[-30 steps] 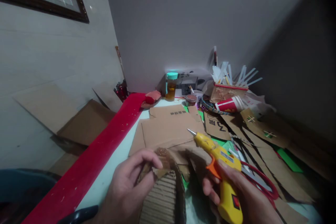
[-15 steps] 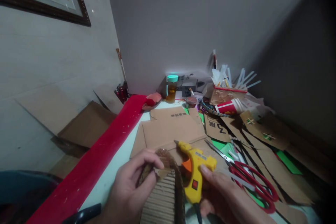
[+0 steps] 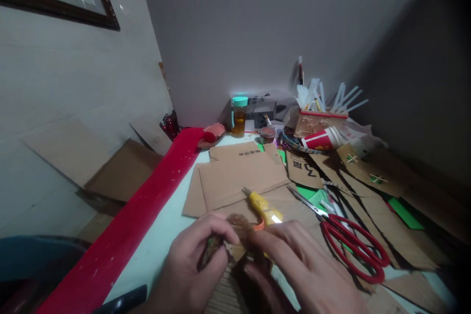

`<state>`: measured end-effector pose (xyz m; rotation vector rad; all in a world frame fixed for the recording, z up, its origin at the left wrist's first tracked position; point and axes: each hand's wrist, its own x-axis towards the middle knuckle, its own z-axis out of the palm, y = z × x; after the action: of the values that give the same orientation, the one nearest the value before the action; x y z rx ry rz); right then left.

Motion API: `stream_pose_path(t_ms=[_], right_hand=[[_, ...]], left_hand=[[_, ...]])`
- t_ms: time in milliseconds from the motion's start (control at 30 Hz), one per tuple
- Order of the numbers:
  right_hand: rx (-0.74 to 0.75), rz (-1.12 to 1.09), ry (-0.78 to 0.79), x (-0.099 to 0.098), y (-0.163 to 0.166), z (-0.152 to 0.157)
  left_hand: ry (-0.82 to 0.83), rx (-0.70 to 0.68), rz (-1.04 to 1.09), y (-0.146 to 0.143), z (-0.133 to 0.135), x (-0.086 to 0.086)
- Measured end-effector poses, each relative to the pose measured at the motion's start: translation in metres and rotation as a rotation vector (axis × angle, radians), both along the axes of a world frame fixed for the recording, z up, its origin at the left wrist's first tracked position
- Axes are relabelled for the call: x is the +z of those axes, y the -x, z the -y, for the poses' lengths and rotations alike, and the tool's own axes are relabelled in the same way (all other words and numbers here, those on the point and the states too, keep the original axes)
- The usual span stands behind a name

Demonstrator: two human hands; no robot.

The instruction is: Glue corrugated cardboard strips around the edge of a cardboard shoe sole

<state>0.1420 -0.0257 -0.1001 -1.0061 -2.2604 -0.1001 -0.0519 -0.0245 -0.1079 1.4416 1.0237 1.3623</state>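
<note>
At the bottom centre is a corrugated cardboard piece (image 3: 225,290), its ribbed inner face showing and a curled brown edge at the top. My left hand (image 3: 196,260) pinches that top edge between thumb and fingers. My right hand (image 3: 296,267) closes on the cardboard's right edge, thumb below and fingers above. Just beyond the right hand lies a yellow hot glue gun (image 3: 260,204), nozzle pointing away to the left, its handle mostly hidden by that hand. Scissors with red handles (image 3: 349,240) rest to the right of it.
Flat cardboard sheets (image 3: 241,174) cover the table's middle, with cut strips (image 3: 382,216) on the right. A long red cloth (image 3: 147,196) runs along the left edge. At the back stand a teal-lidded bottle (image 3: 239,117), a box of white sticks (image 3: 320,122) and a tipped red cup (image 3: 322,140).
My right hand has let go of the glue gun, which now lies on the table, and has moved left onto the cardboard's edge. My left hand keeps its pinch.
</note>
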Motion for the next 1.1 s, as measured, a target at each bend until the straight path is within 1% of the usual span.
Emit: stream_pose_path(t_ms=[100,200,367,467,533,600,700,800,867,933,1100], right_hand=[[0.031,0.029,-0.022,0.004,0.003,-0.010],[0.049,-0.066,0.030,0.007,0.003,-0.011],[0.068,-0.200,0.148,0.011,-0.001,-0.011],[0.093,-0.267,0.196,0.010,-0.001,-0.011],[0.090,-0.315,0.212,0.008,0.001,-0.011],[0.074,-0.363,0.214,0.007,0.004,-0.011],[0.039,-0.439,0.233,0.006,0.009,-0.011],[0.031,-0.474,0.257,0.007,0.012,-0.010],[0.029,-0.482,0.271,0.007,0.014,-0.008],[0.013,-0.495,0.281,0.006,0.016,-0.007],[-0.012,-0.519,0.256,0.003,0.019,-0.004]], left_hand=[[-0.057,-0.035,-0.027,0.000,0.000,0.001],[-0.053,-0.021,-0.022,-0.001,0.002,0.004],[0.210,0.031,0.146,-0.007,0.014,0.005],[0.294,0.091,0.249,-0.010,0.017,0.006],[0.351,0.108,0.282,-0.012,0.016,0.008],[0.391,0.102,0.250,-0.013,0.015,0.013],[0.376,0.099,0.132,-0.013,0.015,0.018],[0.369,0.189,-0.042,-0.009,0.018,0.018],[0.378,0.256,-0.114,-0.007,0.020,0.017],[0.378,0.282,-0.121,-0.006,0.021,0.015],[0.340,0.287,-0.094,-0.010,0.021,0.013]])
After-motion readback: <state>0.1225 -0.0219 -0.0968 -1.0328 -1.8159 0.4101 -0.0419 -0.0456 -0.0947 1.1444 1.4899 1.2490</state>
